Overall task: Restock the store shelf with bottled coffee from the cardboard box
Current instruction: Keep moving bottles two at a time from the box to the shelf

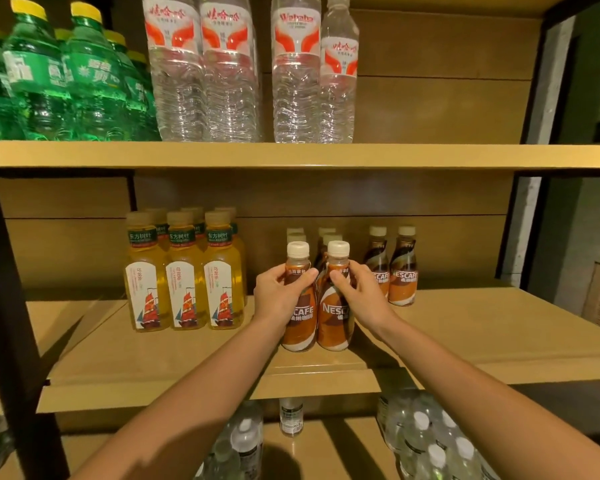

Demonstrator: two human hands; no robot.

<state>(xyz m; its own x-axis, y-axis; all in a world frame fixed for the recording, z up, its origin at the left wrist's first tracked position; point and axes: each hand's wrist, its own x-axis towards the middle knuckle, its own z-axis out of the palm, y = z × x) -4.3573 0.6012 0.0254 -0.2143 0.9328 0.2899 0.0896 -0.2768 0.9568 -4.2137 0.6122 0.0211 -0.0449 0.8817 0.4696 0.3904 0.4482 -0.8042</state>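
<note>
Two brown Nescafe coffee bottles with white caps stand side by side at the front of the middle shelf (499, 341). My left hand (279, 294) grips the left coffee bottle (300, 323) around its upper body. My right hand (357, 292) grips the right coffee bottle (335, 320) the same way. More coffee bottles stand in rows behind them, partly hidden, and two further coffee bottles (392, 268) stand to the right. The cardboard box is out of view.
Yellow tea bottles (184, 275) stand left of the coffee. The upper shelf holds green soda bottles (59, 74) and large water bottles (236, 71). Small water bottles (430, 441) fill the lower shelf. A dark shelf post (11, 306) runs down the left.
</note>
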